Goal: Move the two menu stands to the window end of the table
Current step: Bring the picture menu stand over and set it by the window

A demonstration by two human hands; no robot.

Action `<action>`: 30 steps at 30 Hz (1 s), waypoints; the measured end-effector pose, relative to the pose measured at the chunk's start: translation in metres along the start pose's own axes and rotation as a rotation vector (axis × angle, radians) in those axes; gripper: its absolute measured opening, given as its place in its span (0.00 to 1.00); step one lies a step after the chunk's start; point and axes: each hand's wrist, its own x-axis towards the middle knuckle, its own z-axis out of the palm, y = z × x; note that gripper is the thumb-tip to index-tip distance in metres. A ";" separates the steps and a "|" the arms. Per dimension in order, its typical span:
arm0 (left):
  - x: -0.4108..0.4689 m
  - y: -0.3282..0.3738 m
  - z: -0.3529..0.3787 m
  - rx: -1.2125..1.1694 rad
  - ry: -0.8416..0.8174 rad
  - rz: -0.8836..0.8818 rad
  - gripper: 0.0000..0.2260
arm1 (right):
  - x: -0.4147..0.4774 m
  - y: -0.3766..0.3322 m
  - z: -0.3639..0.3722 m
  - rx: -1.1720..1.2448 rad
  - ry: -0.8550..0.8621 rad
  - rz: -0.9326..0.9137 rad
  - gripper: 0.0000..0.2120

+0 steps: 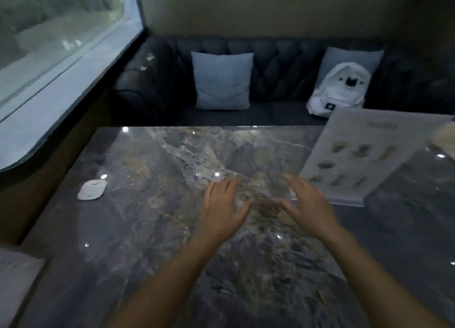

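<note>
Currently, entries run from the window side across to the far right.
Window [56, 44]: fills the upper left, along the table's left end.
Cushion corner [14, 283]: grey, at the lower left edge, beside the table.
Small white object [91, 190]: flat, rounded, lying on the table near its window end; too blurred to identify.
Table [152, 229]: dark marbled top, glossy, with light spots reflected on it.
Sofa [278, 64]: dark, tufted back, behind the table's far edge.
Left pillow [222, 80]: pale blue, upright against the sofa back.
Left hand [225, 208]: palm down over the table's middle, fingers spread, grasping nothing.
Right hand [307, 203]: just beside the left, fingers spread and released, its fingertips near the menu stand's left corner; contact cannot be told.
Menu stand [364, 155]: pale sheet with small pictures, tilted, its clear base on the table's right part, well apart from the window end.
White backpack [338, 91]: on the sofa seat, leaning on a second pale pillow [354, 57].
Second stand: only a blurred pale shape shows at the right edge; cannot tell.
</note>
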 end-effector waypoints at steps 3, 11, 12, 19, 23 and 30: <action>0.018 0.024 0.024 0.024 -0.035 0.066 0.22 | -0.016 0.041 -0.020 -0.028 0.030 0.114 0.26; 0.075 0.070 0.063 0.000 -0.157 0.153 0.21 | -0.031 0.142 -0.065 0.043 0.218 0.469 0.17; 0.083 0.074 0.066 0.000 -0.172 0.151 0.20 | -0.029 0.152 -0.069 0.077 0.248 0.507 0.18; 0.123 0.100 0.077 -0.126 -0.255 0.030 0.20 | -0.001 0.187 -0.085 0.468 0.404 0.680 0.29; 0.139 0.108 0.081 -0.196 -0.303 0.030 0.18 | 0.017 0.196 -0.083 0.605 0.463 0.688 0.26; 0.149 0.115 0.095 -0.350 -0.376 0.035 0.11 | 0.027 0.209 -0.067 0.621 0.488 0.558 0.13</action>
